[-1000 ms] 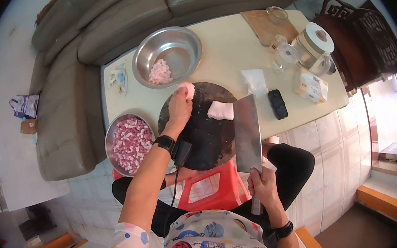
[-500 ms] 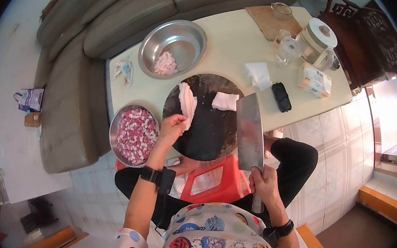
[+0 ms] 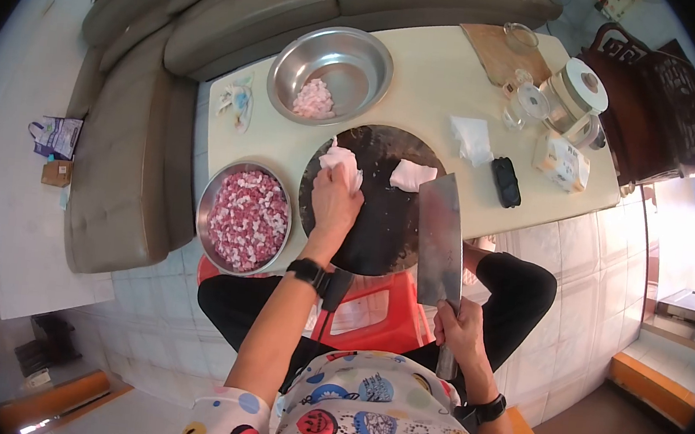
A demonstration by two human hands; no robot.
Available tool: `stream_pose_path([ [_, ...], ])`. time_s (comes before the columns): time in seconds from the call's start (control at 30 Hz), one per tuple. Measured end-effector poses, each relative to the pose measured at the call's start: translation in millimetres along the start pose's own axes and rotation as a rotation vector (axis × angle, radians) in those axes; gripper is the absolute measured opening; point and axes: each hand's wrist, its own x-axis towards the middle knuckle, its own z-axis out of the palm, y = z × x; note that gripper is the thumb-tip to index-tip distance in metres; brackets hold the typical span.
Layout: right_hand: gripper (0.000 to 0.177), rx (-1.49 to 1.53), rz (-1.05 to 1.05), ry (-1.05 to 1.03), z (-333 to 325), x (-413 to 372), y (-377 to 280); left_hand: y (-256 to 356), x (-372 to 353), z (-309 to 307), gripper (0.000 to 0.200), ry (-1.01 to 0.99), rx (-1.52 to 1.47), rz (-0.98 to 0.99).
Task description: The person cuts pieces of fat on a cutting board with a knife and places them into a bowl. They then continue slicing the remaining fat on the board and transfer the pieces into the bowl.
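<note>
My left hand (image 3: 337, 205) is closed over a pale strip of pork fat (image 3: 340, 158) at the left side of the round, dark cutting board (image 3: 374, 241). The strip looks bunched up, and my fingers hide its near end. A second, smaller piece of fat (image 3: 412, 175) lies flat toward the board's right side. In my right hand (image 3: 460, 329) is the handle of a broad cleaver (image 3: 442, 240). Its blade points away from me, held at the board's right edge and apart from the fat.
Left of the board, a steel bowl (image 3: 201, 223) holds diced red and white meat. A larger steel basin (image 3: 372, 63) behind has a small heap of diced fat (image 3: 315, 99). Tissue pack (image 3: 563, 162), black case (image 3: 506, 182) and glass kettle (image 3: 576, 97) stand right. A red stool (image 3: 393, 306) is below.
My left hand has moved forward from the strip's near end and closed over it; the strip is now bunched. The cleaver stays in my right hand. The view has shifted slightly.
</note>
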Motion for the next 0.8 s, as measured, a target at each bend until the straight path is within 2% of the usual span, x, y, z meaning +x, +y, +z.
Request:
stream_pose_path([
  [0.07, 0.027, 0.005, -0.001, 0.003, 3, -2, -2, -4, 10, 13, 0.043, 0.011, 0.031, -0.031],
  [0.13, 0.027, 0.039, 0.012, 0.015, 5, -5, -2, -16, 20, 24, 0.037, 0.044, -0.088, -0.119],
  [0.2, 0.027, 0.021, 0.011, 0.009, 2, -7, -2, -33, 30, 23, 0.021, 0.151, -0.360, -0.080],
  [0.27, 0.026, 0.012, 0.015, 0.003, 3, -9, -1, -38, 37, 4, 0.022, -0.231, -1.106, -0.798],
  [0.3, 0.026, 0.014, 0.011, 0.006, 3, -9, -2, -44, 32, 2, 0.022, -0.233, -1.102, -0.798],
  [0.37, 0.025, 0.016, 0.013, 0.004, 4, -9, -4, -57, 13, -2, 0.024, -0.296, -1.648, -0.950],
  [0.4, 0.025, 0.001, 0.004, -0.014, 4, -9, -6, -59, 4, -5, 0.024, -0.295, -1.645, -0.957],
  [0.47, 0.025, -0.016, 0.007, -0.032, 5, -9, -5, -61, -14, -9, 0.027, -0.472, -1.618, -0.966],
  [0.53, 0.026, -0.062, -0.028, -0.022, 9, -6, 0, -53, -26, -17, 0.025, -0.508, -1.552, -0.990],
  [0.57, 0.026, -0.061, -0.017, -0.023, 11, -4, 4, -48, -31, -20, 0.024, -0.479, -1.355, -0.959],
  [0.6, 0.022, -0.276, -0.180, 0.035, 15, 0, 8, -43, -35, -21, 0.023, -0.449, -1.160, -0.922],
  [0.63, 0.018, -0.493, -0.347, 0.093, 17, 4, 10, -43, -41, -16, 0.021, -0.383, -1.148, -0.873],
  [0.67, 0.018, -0.496, -0.345, 0.091, 18, 10, 9, -40, -41, -14, 0.021, -0.384, -1.150, -0.877],
  [0.73, 0.006, -0.863, -0.572, 0.012, 20, 23, 4, -36, -40, -13, 0.019, -0.306, -1.014, -0.854],
  [0.8, 0.006, -0.918, -0.636, -0.029, 27, 40, -5, -44, -42, -3, 0.018, -0.294, -1.030, -0.823],
])
